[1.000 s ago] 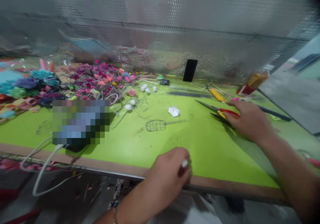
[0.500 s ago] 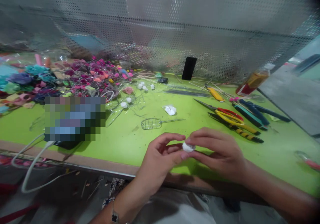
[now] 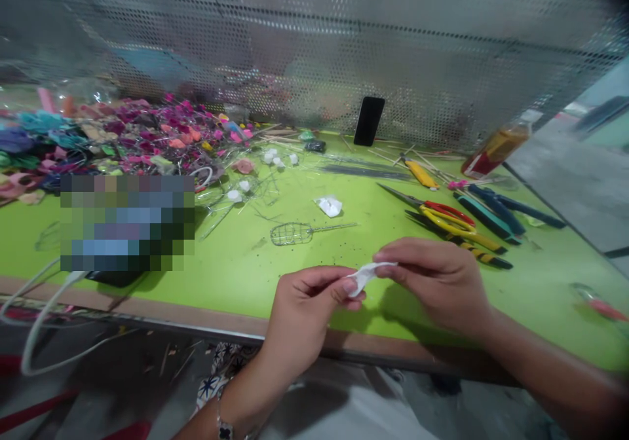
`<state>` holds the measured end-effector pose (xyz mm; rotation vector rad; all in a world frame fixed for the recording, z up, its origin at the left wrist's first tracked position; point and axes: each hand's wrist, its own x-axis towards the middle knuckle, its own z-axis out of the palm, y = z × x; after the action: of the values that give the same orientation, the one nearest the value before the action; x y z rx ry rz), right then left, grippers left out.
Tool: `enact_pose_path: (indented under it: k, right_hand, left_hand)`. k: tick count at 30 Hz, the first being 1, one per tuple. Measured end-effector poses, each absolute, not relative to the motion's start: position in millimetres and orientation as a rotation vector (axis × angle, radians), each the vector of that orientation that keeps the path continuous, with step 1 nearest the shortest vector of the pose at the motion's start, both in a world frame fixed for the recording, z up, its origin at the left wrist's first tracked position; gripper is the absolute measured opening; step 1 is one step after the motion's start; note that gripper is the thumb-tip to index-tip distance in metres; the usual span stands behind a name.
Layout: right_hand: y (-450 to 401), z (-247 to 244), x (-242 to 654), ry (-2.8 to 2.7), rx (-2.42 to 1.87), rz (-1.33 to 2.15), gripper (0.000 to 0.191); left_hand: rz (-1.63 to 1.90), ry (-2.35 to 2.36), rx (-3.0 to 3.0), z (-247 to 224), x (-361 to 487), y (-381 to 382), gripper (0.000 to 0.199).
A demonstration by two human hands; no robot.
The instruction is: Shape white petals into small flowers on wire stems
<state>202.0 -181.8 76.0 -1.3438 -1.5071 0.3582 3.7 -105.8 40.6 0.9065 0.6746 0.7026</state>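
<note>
A small white piece of soft material point(image 3: 364, 277) is stretched between my two hands above the front edge of the green table. My left hand point(image 3: 314, 302) pinches its left end between thumb and fingers. The right end is pinched by my right hand point(image 3: 435, 279). Beyond my hands lies a wire shape with an oval mesh head point(image 3: 291, 234) and a straight stem. Another crumpled white piece point(image 3: 328, 205) rests behind it on the table.
Scissors point(image 3: 445, 220) and pliers point(image 3: 491, 214) lie to the right, with a tilted bottle point(image 3: 498, 145) behind. A phone point(image 3: 369, 121) leans on the mesh panel. Colourful craft flowers point(image 3: 181, 126) fill the back left, near a blurred device with white cables point(image 3: 37, 335).
The white piece was a compact wad between my fingertips and is now drawn out lengthwise. My hands have moved slightly apart. The whole view has shifted a little.
</note>
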Motion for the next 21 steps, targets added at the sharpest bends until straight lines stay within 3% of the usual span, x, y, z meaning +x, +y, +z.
enact_pose_path:
  k: [6,10,14,18,21]
  right_hand:
    - [-180.6,62.2,200.4,-1.528,-1.369,0.244,0.036]
    - [-179.3,57.4,199.0,-1.782,-1.234,0.139,0.013]
    - [-178.9,55.1,197.7,-1.827,-1.225,0.187,0.014]
    - [-178.3,51.7,195.3,-1.612,-1.144,0.422,0.038]
    - [-177.4,53.8,196.3,-1.665,-1.153,0.379,0.037]
  left_hand:
    - [0.720,0.586,0.814,37.5,5.0,-106.8,0.027]
    - [0.695,0.542,0.802,46.7,6.9,-107.5,0.042]
    - [0.727,0.613,0.850,49.6,7.9,-107.7,0.027]
    - [0.758,0.643,0.952,48.4,6.0,-108.0,0.009]
    - [0.753,0.619,1.018,48.1,3.9,-108.3,0.009]
